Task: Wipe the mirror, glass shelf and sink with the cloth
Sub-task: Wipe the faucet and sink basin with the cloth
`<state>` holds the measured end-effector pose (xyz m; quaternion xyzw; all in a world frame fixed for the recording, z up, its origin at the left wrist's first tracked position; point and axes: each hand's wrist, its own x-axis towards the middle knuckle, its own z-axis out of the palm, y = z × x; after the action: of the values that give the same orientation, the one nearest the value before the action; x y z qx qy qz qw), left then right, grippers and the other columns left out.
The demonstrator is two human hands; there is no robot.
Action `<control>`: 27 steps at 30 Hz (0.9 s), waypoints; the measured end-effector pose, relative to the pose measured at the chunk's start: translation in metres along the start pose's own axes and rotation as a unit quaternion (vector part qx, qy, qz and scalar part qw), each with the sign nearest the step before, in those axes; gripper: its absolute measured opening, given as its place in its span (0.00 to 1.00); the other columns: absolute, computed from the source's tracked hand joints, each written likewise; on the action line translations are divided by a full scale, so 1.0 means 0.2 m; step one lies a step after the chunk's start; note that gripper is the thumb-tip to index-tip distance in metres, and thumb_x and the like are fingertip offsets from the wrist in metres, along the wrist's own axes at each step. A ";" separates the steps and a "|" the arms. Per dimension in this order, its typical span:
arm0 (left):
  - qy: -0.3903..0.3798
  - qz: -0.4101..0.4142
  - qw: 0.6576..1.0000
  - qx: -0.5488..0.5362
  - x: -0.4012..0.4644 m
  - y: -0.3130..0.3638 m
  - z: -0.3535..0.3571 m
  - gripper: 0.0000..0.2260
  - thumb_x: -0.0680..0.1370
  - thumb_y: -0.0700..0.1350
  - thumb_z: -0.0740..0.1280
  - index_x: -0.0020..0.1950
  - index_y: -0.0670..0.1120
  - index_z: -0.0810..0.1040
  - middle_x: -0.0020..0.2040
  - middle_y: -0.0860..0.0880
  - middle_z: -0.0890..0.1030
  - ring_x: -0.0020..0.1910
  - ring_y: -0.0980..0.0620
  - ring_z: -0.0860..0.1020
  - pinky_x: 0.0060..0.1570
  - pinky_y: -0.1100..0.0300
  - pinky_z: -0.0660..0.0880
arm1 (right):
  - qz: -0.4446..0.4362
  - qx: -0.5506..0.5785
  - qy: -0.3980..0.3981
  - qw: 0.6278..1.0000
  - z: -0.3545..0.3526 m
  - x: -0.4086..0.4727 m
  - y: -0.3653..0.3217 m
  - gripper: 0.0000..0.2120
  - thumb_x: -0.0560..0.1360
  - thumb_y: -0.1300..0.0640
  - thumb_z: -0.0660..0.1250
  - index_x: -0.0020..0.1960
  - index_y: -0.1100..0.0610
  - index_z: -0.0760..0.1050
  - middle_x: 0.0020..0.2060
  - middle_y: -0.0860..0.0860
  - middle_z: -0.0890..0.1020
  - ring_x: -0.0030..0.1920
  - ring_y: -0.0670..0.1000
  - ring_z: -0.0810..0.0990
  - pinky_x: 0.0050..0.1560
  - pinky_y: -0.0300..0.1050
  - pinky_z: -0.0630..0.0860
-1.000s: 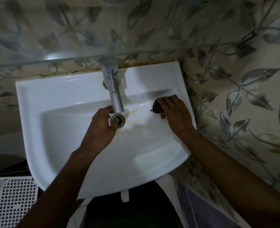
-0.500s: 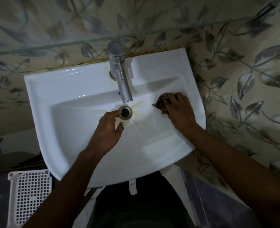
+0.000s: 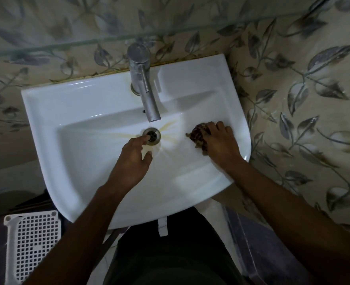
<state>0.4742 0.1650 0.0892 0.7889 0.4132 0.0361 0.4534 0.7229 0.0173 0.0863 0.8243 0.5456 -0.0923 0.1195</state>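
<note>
Cloth [image 3: 198, 135]: mostly hidden under right hand [image 3: 221, 145] fingers, which curl over it.
Left hand [image 3: 131, 161]: forefinger extended at drain [image 3: 151, 135].
Writing: none legible.

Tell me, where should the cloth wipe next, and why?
Probably toward the drain: yellowish streaks fan out around it, and the right hand presses the cloth on the sink just to their right. The left hand would need to move aside.

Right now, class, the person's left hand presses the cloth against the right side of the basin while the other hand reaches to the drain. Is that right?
Not quite. The head view shows the right hand pressing the cloth against the right side of the basin, while the left hand reaches to the drain.
</note>
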 end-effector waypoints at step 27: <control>0.023 -0.012 0.999 0.029 -0.29 -0.23 -0.26 0.20 0.80 0.44 0.66 0.71 0.48 0.71 0.66 0.46 0.74 0.63 0.45 0.74 0.64 0.47 0.72 | 0.055 0.275 -0.139 0.950 -0.13 -0.23 -0.54 0.13 0.66 0.51 0.78 0.39 0.51 0.74 0.47 0.59 0.75 0.50 0.61 0.74 0.48 0.56 0.77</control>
<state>0.3851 0.1715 0.1046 0.7958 0.4339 0.0368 0.4207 0.6058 0.0252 0.1130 0.8329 0.4313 -0.3453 -0.0324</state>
